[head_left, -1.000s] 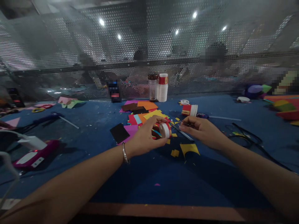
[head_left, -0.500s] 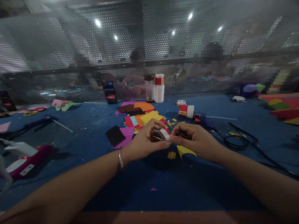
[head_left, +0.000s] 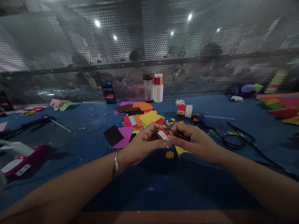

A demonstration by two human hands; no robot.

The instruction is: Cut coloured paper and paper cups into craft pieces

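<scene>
On the blue surface (head_left: pixel 130 193), my left hand's (head_left: pixel 140 144) fingers curl around a small red-and-white paper cup piece (head_left: pixel 163 134), held above it between my hands, seemingly to steady it. My right hand's (head_left: pixel 197 140) fingers pinch a slim, dark metal tool (head_left: pixel 178 134), angled probably for control near the rim; a second ago they hung apart, now they appear to touch the cup piece.

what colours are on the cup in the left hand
White and red on the cup, seen in the head view.

Red-and-white held piece (head_left: pixel 163 134) (tabletop (head_left: pixel 126 189) deep blue)
</scene>
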